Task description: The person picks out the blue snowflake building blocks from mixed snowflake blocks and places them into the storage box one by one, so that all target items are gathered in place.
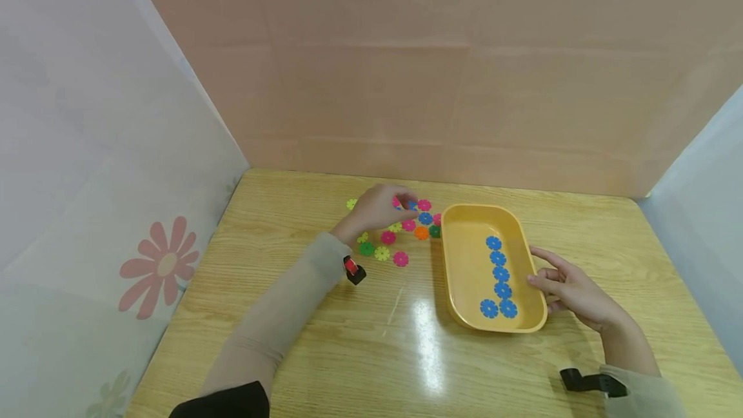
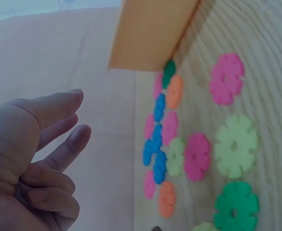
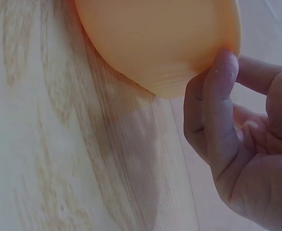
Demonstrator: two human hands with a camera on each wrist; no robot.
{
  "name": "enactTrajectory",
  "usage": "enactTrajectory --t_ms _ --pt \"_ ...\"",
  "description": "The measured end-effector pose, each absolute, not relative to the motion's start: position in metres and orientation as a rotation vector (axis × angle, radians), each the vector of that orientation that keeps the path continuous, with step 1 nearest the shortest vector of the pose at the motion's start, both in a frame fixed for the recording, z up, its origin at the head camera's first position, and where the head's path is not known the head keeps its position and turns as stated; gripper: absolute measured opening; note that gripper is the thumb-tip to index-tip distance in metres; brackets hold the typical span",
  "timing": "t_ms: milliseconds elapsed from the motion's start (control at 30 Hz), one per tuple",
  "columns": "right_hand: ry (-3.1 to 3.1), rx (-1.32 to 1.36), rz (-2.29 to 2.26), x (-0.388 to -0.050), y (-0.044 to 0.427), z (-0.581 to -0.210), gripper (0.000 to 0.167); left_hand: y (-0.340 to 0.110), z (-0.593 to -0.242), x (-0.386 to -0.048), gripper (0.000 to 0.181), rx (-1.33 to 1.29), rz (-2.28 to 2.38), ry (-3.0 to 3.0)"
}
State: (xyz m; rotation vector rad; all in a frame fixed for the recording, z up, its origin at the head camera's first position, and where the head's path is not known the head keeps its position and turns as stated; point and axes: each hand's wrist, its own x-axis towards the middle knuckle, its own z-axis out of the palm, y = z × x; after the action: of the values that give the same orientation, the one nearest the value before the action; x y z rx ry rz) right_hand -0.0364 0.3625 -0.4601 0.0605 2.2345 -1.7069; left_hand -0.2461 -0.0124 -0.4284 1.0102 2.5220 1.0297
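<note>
At the right of the frame a bare right hand [image 3: 249,149] grips the edge of a smooth, round-cornered orange plastic tray [image 3: 155,38] at upper centre, while a pale wood-grained tabletop [image 3: 40,144] fills the left

Wood-grain table [image 1: 348,353], brown backdrop [image 1: 371,76], flower-patterned left wall [image 1: 75,166]

Table [image 1: 325,353]: pale yellowish wood grain, glossy, streak of reflected light [image 1: 427,347] in front part. Yellow tray [image 1: 462,257] stands right of middle. Left of tray, flower-shaped discs [image 1: 388,237] lie scattered: pink disc [image 1: 400,259] nearest front, yellow disc [image 1: 382,253] and green disc [image 1: 367,248] beside it, orange disc [image 1: 421,233] and blue disc [image 1: 425,218] farther back.
</note>
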Motion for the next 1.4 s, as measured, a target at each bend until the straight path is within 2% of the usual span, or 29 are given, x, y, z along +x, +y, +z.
enactTrajectory --t_ms 500,1400 --pt "2.218 0.035 -1.728 -0.036 0.360 -0.459 0.075 -0.011 -0.473 -0.267 0.028 0.816 0.852 2.692" --pt "2.223 0.055 -1.714 -0.035 0.361 -0.459 0.075 -0.015 -0.485 -0.269 0.034 0.681 0.967 2.672"
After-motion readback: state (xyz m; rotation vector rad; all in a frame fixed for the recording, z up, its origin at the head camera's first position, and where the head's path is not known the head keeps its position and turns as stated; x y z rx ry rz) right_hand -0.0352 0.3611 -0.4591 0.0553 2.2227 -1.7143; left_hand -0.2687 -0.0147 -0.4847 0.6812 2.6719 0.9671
